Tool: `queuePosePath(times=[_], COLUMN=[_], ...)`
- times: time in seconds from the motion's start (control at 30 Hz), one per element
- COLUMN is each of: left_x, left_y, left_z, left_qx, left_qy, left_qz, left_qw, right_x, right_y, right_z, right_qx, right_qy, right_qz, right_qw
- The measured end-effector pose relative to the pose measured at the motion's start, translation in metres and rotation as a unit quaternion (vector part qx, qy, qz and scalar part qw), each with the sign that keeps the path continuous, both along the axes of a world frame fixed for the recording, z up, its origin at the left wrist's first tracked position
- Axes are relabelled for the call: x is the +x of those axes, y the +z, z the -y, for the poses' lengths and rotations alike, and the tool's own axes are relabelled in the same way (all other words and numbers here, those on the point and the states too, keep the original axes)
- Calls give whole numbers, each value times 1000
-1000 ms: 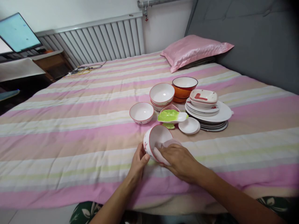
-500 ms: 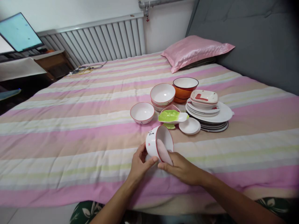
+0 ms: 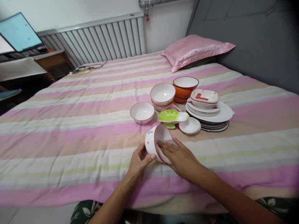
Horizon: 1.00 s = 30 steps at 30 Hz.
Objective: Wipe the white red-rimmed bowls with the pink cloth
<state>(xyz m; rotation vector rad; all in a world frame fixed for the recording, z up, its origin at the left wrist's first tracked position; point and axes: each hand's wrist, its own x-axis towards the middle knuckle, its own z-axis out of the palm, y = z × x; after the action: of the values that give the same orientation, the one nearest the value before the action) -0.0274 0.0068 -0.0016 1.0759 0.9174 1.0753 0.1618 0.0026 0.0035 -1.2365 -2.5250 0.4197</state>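
Observation:
A white bowl (image 3: 150,146) with a red rim and dark writing is tipped on its side, its mouth facing right. My left hand (image 3: 140,160) grips it from the left, thumb near the lower rim and fingers behind. My right hand (image 3: 179,157) reaches into the mouth, fingers laid together and pressing a pale pink cloth (image 3: 172,142) against the inside; most of the cloth is hidden under the hand. Just beyond stand a similar bowl (image 3: 142,112), a green leaf-shaped dish (image 3: 170,115) and small white saucers (image 3: 189,125).
Behind are stacked red-rimmed bowls (image 3: 163,93) and orange bowls (image 3: 183,91). To the right, a rectangular dish (image 3: 205,95) tops stacked plates (image 3: 224,112). Everything rests on a striped bedspread (image 3: 70,140). A pink pillow (image 3: 196,51) lies at the back, near a radiator (image 3: 105,42).
My right hand has turned from holding the cloth edge-on at the rim to lying palm-in, deeper inside the bowl. The bowl has shifted very slightly left.

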Motion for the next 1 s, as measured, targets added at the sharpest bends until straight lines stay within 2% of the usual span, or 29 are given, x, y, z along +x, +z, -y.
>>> queuePosePath(times=[0.2, 0.3, 0.4, 0.5, 0.57, 0.77, 1.0], left_x=[2, 3, 3, 4, 4, 4, 1], left_y=[2, 2, 0, -4, -5, -2, -7], left_z=[-1, -1, 0, 2, 4, 5, 4], left_qx=[-15, -18, 10, 69, 91, 49, 49], left_qy=[62, 67, 60, 46, 37, 36, 24], left_qz=[18, 26, 15, -26, -55, -59, -48], left_qw=[998, 997, 998, 996, 994, 996, 997], right_x=[-3, -7, -11, -14, -16, -15, -11], right_y=[3, 4, 7, 10, 10, 11, 7], right_z=[-2, -1, 4, 12, 16, 16, 9], right_qx=[-9, -3, -2, -23, -35, -59, -19], right_qy=[-20, -48, -83, -115, -114, -51, 26], right_qz=[-53, -89, -152, -223, -241, -168, -88], right_qw=[998, 995, 985, 968, 963, 983, 996])
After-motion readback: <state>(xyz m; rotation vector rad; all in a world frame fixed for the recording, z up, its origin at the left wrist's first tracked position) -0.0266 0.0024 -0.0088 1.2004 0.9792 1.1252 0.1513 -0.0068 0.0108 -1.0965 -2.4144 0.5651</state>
